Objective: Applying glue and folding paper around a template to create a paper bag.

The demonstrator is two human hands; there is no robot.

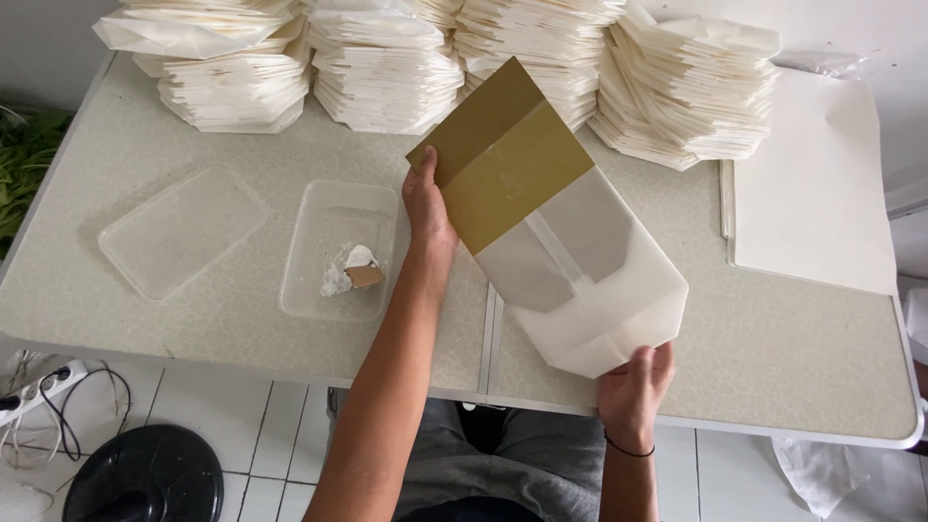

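left hand [426, 208] and right hand [635, 385] pinch opposite edges of paper bag [580, 280] over bare table [773, 338].

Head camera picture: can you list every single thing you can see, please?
Translucent white paper bag with gold card insert: one, held over table centre.
Stacks of folded white paper bags: several, along the table's far edge.
Clear plastic tub: one, left of centre, holding a white and brown scrap.
Clear plastic lid: one, left of tub.
White flat sheets: a pile, right side.
Speckled grey table: one.
Black round object: one, floor, lower left.
White power strip: one, floor, far left.
Left hand: grips gold card.
Right hand: pinches bag's near edge.
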